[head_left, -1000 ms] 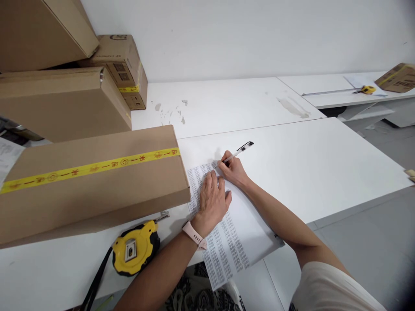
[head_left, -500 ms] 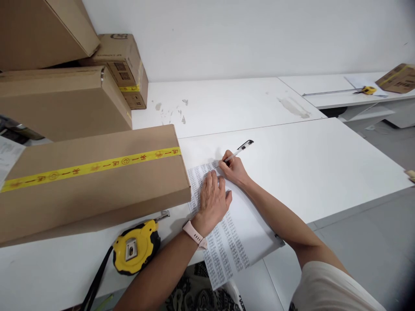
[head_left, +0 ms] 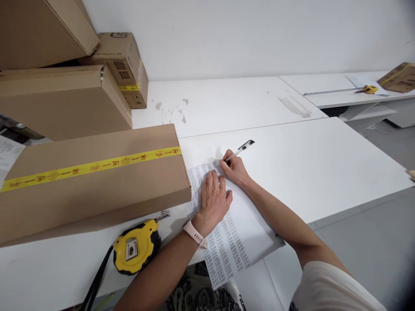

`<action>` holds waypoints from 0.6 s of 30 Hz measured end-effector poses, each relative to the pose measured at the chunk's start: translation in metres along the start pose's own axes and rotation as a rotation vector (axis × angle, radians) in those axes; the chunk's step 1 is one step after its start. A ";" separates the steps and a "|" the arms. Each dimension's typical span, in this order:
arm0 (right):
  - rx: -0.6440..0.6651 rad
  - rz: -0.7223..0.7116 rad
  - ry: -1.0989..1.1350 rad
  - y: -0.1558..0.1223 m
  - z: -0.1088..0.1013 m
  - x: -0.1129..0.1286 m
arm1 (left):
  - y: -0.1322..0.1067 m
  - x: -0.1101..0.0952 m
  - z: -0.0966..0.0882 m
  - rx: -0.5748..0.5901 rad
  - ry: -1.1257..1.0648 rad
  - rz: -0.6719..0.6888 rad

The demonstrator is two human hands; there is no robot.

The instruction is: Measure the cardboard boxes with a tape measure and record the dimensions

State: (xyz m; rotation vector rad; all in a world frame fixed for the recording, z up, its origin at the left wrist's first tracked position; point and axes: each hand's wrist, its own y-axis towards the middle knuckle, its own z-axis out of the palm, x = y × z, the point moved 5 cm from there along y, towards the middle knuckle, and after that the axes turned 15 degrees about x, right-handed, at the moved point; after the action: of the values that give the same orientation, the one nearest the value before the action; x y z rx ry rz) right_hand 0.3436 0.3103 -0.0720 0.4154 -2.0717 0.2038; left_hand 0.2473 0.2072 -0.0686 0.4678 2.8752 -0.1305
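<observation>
A sheet of paper (head_left: 238, 242) with columns of small writing lies at the white table's front edge, its lower end hanging over. My left hand (head_left: 214, 196) rests flat on it, fingers stretched out and thumb apart. My right hand (head_left: 234, 167) is closed around a pen (head_left: 244, 147) with a clear barrel and black cap end. The pen leans up to the right, and its tip is hidden by my fingers near the sheet's top edge. Left of the paper lies a long cardboard box (head_left: 97, 172) with yellow printed tape.
A yellow tape measure (head_left: 134, 248) with a black strap lies left of my left forearm. More cardboard boxes (head_left: 58, 101) are stacked at the back left. On the far right table sit another tape measure (head_left: 370, 89) and a small box (head_left: 397, 77).
Almost nothing differs. The whole view has shifted very slightly, and both hands keep the same place on the paper, with the pen at nearly the same angle.
</observation>
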 end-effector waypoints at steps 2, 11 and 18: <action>-0.001 -0.002 0.016 0.000 0.000 0.000 | 0.000 0.000 -0.001 0.002 -0.003 0.000; -0.152 -0.048 0.028 0.000 -0.005 -0.006 | 0.001 0.002 0.003 -0.018 -0.018 0.008; -0.138 -0.226 -0.240 0.002 0.000 -0.006 | -0.026 -0.016 -0.036 -0.144 -0.189 0.051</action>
State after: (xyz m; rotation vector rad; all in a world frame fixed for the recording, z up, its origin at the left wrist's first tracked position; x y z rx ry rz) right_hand 0.3452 0.3137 -0.0769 0.6077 -2.2347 -0.1298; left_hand 0.2465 0.1820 -0.0282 0.4735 2.6621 0.0394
